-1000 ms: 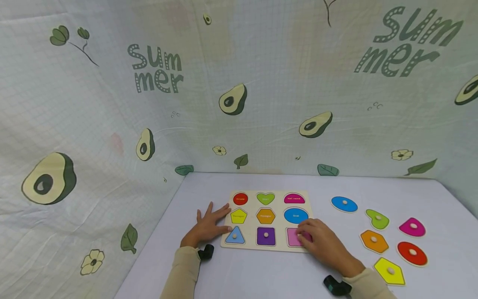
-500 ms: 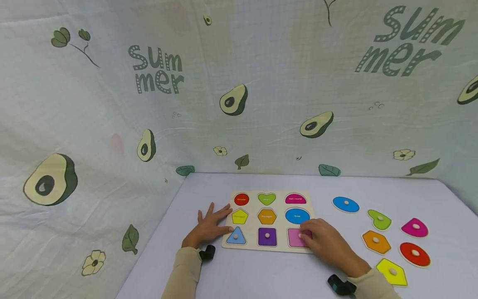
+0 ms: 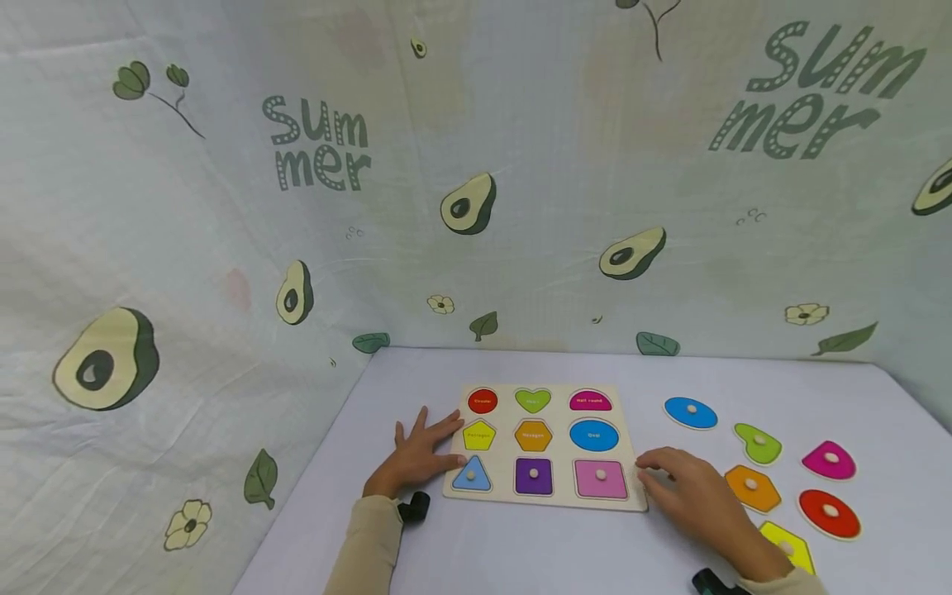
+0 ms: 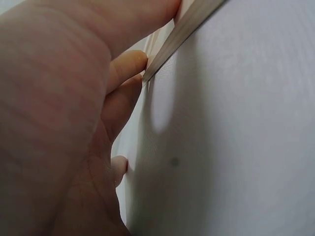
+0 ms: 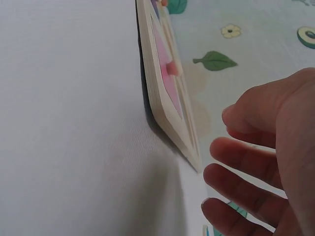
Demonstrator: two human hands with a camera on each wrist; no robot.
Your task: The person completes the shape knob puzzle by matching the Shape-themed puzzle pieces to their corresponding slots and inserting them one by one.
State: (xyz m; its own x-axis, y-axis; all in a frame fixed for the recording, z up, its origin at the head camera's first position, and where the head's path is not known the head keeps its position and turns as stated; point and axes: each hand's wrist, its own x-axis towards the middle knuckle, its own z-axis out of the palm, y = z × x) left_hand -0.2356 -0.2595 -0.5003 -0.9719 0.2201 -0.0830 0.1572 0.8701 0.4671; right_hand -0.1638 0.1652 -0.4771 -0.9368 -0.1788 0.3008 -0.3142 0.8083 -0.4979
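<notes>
A puzzle board (image 3: 563,471) lies flat on the table, with printed shapes in its upper two rows. Its bottom row holds a light blue triangle piece (image 3: 464,482), a purple square piece (image 3: 524,487) and a pink rectangular piece (image 3: 587,489), each with a knob. Fingers spread, my left hand (image 3: 411,457) rests at the board's left edge, thumb and fingertips touching it; the left wrist view shows the fingers along that edge (image 4: 179,37). Just beyond the right edge is my right hand (image 3: 695,500), loosely bent and holding nothing. The right wrist view shows its fingers apart from the board.
Right of the board lie several knobbed pieces: a blue oval (image 3: 680,413), a green heart (image 3: 762,450), a magenta half round (image 3: 818,464), an orange hexagon (image 3: 744,493), a red circle (image 3: 818,516) and a yellow pentagon (image 3: 799,549), partly behind the right forearm. A printed cloth (image 3: 521,273) hangs behind.
My right hand has let go of the pink rectangular piece and moved right, off the board. That piece now shows in full in its slot. My left hand stays put.
</notes>
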